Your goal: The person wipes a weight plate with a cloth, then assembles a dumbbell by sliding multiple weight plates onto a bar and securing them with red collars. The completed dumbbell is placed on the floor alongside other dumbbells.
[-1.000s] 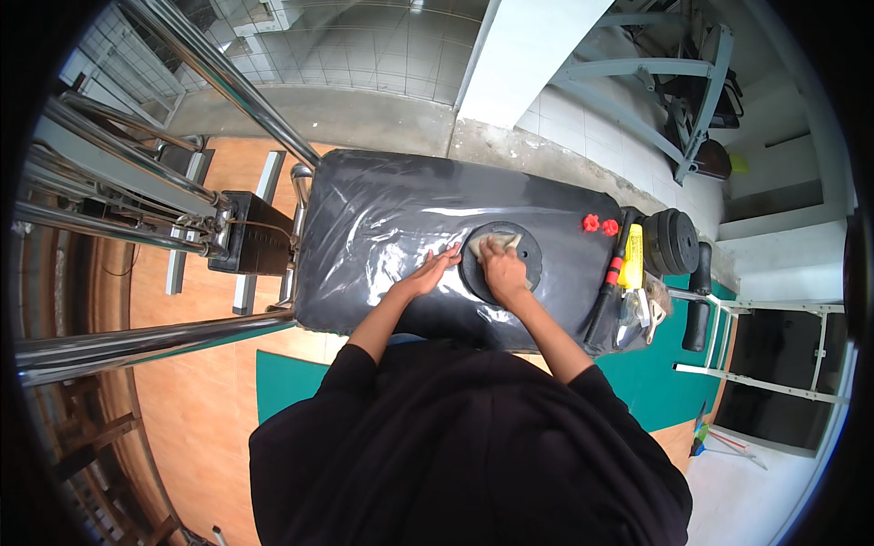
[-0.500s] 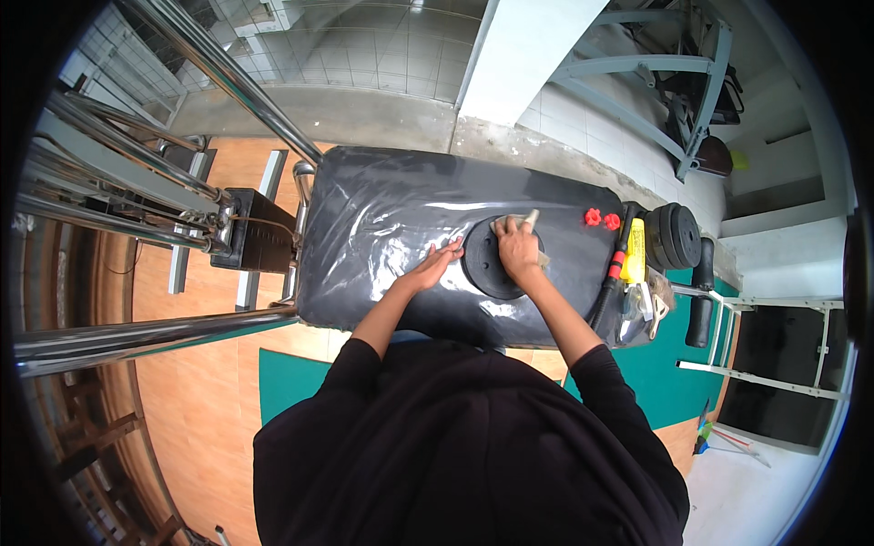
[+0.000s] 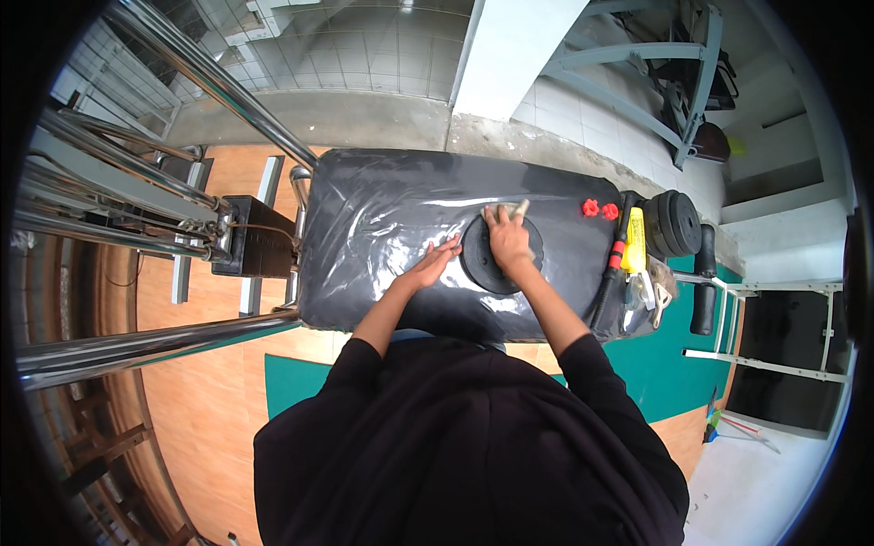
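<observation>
A round black weight plate (image 3: pixel 480 257) lies flat on the black padded bench (image 3: pixel 391 196). My right hand (image 3: pixel 510 244) presses on the plate's upper face, over a beige cloth (image 3: pixel 521 208) whose end sticks out past the fingers. Most of the cloth is hidden beneath that hand. At the plate's left rim, my left hand (image 3: pixel 437 262) rests with its fingers stretched out and nothing in it.
To the right lie two red star-shaped knobs (image 3: pixel 599 210), a black bar with a red band (image 3: pixel 616 256), and a yellow bottle (image 3: pixel 635 240). More black weight plates (image 3: pixel 674 224) stand beyond the bench's right end. Chrome posts (image 3: pixel 155 338) rise at the left.
My right hand, with the cloth, has slid slightly up and left across the plate. My left hand stays at the rim. The whole view has shifted a little.
</observation>
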Demonstrator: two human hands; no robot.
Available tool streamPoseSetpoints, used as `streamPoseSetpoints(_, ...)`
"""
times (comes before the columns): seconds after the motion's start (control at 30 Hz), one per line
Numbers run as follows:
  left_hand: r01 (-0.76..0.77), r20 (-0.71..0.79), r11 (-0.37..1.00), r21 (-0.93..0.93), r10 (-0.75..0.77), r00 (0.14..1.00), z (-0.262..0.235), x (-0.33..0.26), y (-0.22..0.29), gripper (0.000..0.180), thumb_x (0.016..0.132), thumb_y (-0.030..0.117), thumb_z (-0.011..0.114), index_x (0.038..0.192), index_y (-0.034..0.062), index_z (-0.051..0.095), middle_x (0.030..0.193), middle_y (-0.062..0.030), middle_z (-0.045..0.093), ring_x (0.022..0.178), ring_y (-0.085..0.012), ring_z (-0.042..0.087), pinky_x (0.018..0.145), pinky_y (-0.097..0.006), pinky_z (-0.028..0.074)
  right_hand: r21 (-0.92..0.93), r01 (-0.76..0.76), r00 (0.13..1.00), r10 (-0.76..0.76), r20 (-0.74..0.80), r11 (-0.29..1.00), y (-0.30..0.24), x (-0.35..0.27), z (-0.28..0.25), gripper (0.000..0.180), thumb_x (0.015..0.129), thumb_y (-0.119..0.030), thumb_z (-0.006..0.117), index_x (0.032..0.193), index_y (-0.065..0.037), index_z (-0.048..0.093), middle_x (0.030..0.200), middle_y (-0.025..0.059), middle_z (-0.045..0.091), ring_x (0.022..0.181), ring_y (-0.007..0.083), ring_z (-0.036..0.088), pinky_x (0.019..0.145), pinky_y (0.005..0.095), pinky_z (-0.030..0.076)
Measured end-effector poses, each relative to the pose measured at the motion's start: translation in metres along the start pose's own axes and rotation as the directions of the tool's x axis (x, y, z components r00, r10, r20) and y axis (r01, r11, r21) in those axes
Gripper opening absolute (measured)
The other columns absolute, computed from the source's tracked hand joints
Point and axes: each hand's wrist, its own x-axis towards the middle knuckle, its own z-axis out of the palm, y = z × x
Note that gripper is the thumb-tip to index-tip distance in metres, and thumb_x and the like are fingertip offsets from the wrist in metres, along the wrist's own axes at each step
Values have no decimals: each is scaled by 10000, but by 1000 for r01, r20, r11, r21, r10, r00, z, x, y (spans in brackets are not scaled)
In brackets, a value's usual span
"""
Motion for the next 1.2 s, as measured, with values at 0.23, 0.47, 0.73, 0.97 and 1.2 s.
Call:
streamPoseSetpoints(0.23, 6, -7, 999, -47, -6, 1000, -4, -3, 5, 515, 955, 249, 286, 1432, 58, 269, 1499, -79, 273, 1429, -204, 72, 1141, -415, -80, 480, 379, 841, -511, 179, 792, 36, -56, -44, 389, 901, -194, 536, 1289, -162, 530, 1266, 85, 548, 1043, 253, 580, 833, 331, 504)
streamPoseSetpoints(0.47, 231, -375, 884, 407, -68, 924, 18, 8, 46, 684, 768, 371, 665, 1309, 2, 467, 1290, -174, 408, 1209, -334, 345, 1023, -450, 329, 920, -324, 943, -4, 333, 219, 84, -78, -43, 386, 932, -255, 524, 1254, -42, 538, 1140, 175, 617, 1039, 249, 592, 899, 335, 440)
streamPoseSetpoints(0.73, 193, -334, 947, 257, -100, 937, 32, 26, 20, 978, 668, 414, 765, 1421, 40, 264, 1206, -187, 368, 1131, -322, 350, 998, -393, 322, 649, -115, 866, 397, -306, 752, 45, -61, -30, 388, 864, -231, 578, 1234, -113, 564, 1219, 151, 541, 987, 351, 558, 860, 419, 462)
streamPoseSetpoints(0.97, 16, -220, 997, 72, 1, 975, 9, 26, -18, 727, 704, 194, 697, 1379, 164, 429, 1051, -96, 415, 947, -194, 468, 827, -298, 446, 168, 64, 946, -6, -323, 984, -37, -19, 6, 381, 867, -345, 548, 1241, -275, 557, 1318, 30, 456, 1054, 273, 457, 812, 403, 427)
streamPoseSetpoints(1.2, 128, -188, 992, 4, -125, 974, 9, 22, -1, 694, 789, 112, 616, 1427, 106, 341, 1139, -106, 384, 941, -178, 450, 837, -292, 460, 219, -114, 963, 162, -214, 969, -6, 1, 17, 356, 870, -348, 547, 1218, -278, 569, 1220, 29, 500, 1010, 275, 483, 785, 414, 460)
